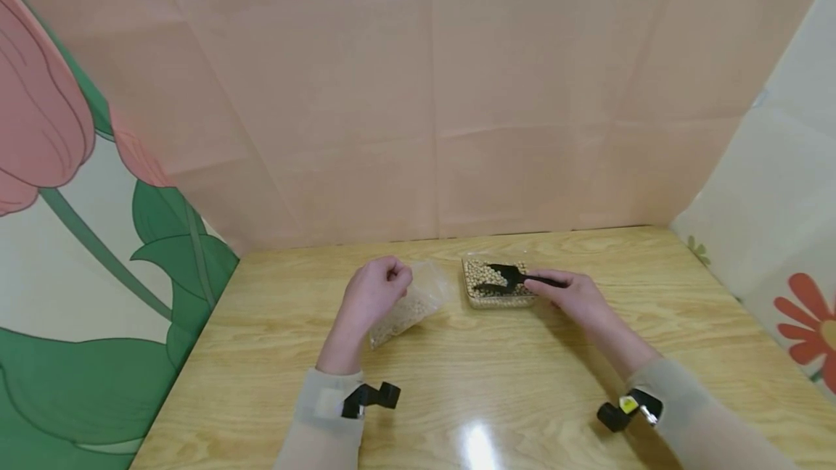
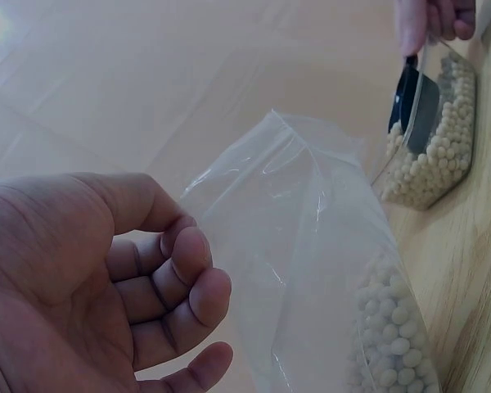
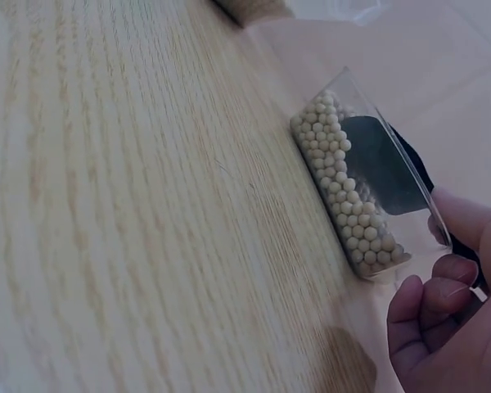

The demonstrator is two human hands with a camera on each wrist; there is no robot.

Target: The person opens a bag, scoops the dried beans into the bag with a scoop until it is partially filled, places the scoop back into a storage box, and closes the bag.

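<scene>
My left hand (image 1: 377, 287), fingers curled and thumb against the index finger, pinches the edge of a clear plastic bag (image 1: 427, 289). The bag slants up from the table, with pale round beads (image 2: 393, 336) gathered in its lower part. To its right a clear rectangular box (image 1: 501, 302) holds more of the same beads (image 3: 335, 180). My right hand (image 1: 571, 294) grips the handle of a small black scoop (image 1: 512, 275) at the box's right side. The scoop's blade (image 3: 380, 164) dips inside the box among the beads, seen through the clear wall.
Both things are on a wood-grain table (image 1: 457, 376), near its back edge. A pinkish sheet (image 1: 431, 93) hangs behind it. Printed flower panels (image 1: 85, 252) stand at the left and right sides.
</scene>
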